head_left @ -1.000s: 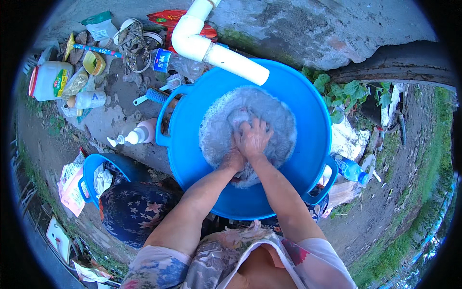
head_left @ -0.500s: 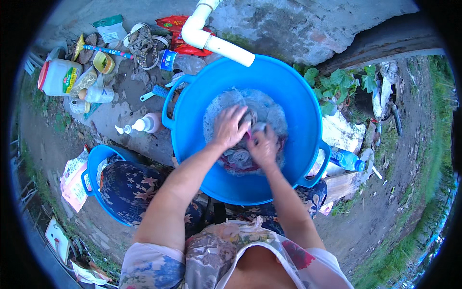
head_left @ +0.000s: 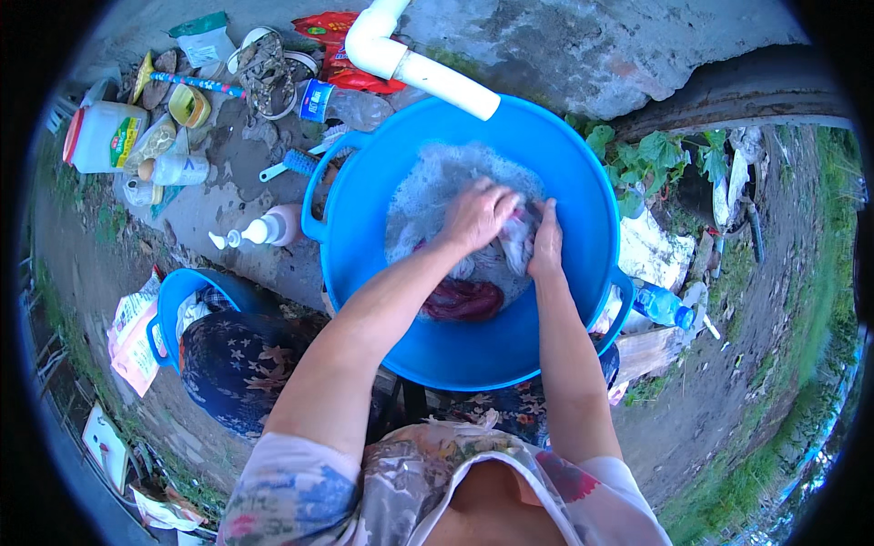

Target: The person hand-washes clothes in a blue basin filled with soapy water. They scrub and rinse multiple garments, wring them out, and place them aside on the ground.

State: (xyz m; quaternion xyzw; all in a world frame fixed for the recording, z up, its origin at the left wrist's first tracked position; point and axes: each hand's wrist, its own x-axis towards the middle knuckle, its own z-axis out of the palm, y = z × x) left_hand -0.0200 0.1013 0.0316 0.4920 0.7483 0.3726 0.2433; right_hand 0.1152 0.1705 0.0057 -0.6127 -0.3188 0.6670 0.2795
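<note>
A big blue plastic basin (head_left: 373, 300) stands on the ground in front of me, filled with soapy water and wet clothes. My left hand (head_left: 478, 217) is closed over a pale wet garment (head_left: 515, 244) in the foam. My right hand (head_left: 546, 244) grips the same garment from its right side, close against the left hand. A dark red cloth (head_left: 462, 298) lies in the water just below my hands.
A white pipe (head_left: 410, 62) reaches over the basin's far rim. On the concrete to the left lie a pump bottle (head_left: 264, 229), a blue brush (head_left: 293, 164), a white jug (head_left: 102, 136) and bags. A smaller blue tub (head_left: 177, 296) holds patterned cloth. A water bottle (head_left: 660, 305) lies at the right.
Both hands have shifted from the basin's centre toward the right, and they now pinch the pale garment between them. The dark red cloth has come into view below them.
</note>
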